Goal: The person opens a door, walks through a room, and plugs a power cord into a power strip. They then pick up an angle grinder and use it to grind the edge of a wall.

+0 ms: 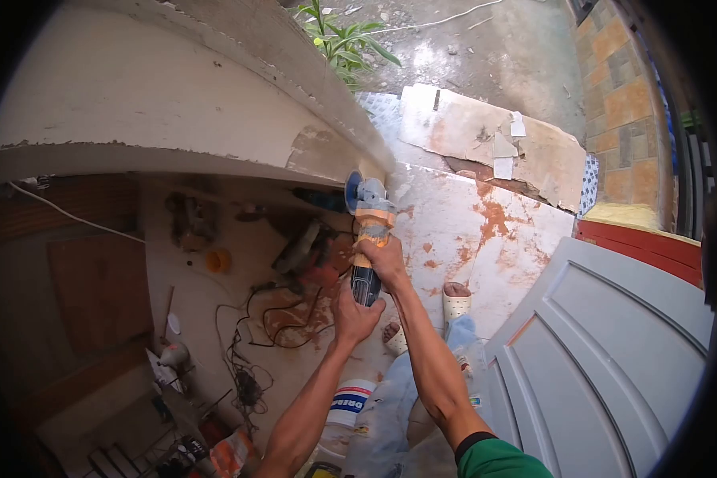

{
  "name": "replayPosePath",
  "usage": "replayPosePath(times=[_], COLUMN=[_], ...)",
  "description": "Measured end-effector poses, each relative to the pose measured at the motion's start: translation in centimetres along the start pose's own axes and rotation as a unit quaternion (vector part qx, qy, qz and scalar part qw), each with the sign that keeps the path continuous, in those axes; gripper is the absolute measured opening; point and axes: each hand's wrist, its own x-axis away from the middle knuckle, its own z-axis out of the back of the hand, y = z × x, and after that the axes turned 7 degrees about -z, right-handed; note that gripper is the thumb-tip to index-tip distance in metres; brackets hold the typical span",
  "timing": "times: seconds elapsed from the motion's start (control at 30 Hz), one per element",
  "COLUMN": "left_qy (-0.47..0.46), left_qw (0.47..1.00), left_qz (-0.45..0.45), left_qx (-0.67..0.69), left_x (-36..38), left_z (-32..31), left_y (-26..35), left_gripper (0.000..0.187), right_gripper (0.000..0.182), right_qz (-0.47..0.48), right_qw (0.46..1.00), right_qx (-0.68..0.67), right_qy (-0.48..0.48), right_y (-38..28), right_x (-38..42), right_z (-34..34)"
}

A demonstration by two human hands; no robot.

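Observation:
An orange and black angle grinder (374, 225) is in both my hands, its head pointing away from me. My right hand (384, 261) wraps around the orange body behind the gear head. Lower down, my left hand (355, 312) grips the black rear end. A blue disc (352, 191) stands on edge at the left of the grinder head. It is by the lower edge of the pale plastered wall (175, 99); whether it touches cannot be made out. A rough, bare grey patch (315, 151) marks the plaster near the disc.
Power tools with tangled black cords (251, 386) lie on the floor at left. A white bucket (349, 402) stands by my legs. A grey panelled door (605, 350) is at right. Torn cardboard (494, 139) covers the step ahead, and reddish dust stains the tiles (446, 207).

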Motion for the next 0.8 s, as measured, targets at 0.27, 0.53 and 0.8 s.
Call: replayPosePath(times=[0.27, 0.53, 0.8], left_qy=[-0.004, -0.036, -0.025], left_qw=[1.000, 0.999, 0.998], left_qz=[0.003, 0.023, -0.040], left_qx=[-0.015, -0.025, -0.037], left_x=[-2.3, -3.7, -3.0], left_z=[-2.3, -3.2, -3.6], left_y=[-2.8, -4.7, -6.4], left_gripper=[0.047, 0.043, 0.044], right_gripper=[0.021, 0.022, 0.020], right_qz=[-0.019, -0.036, -0.058], right_qw=[0.999, 0.998, 0.994], right_qx=[-0.004, -0.024, -0.036], right_qy=[0.038, 0.055, 0.081], right_y=[2.4, 5.4, 4.9], right_x=[-3.9, -6.7, -4.9], right_z=[1.9, 3.1, 3.3])
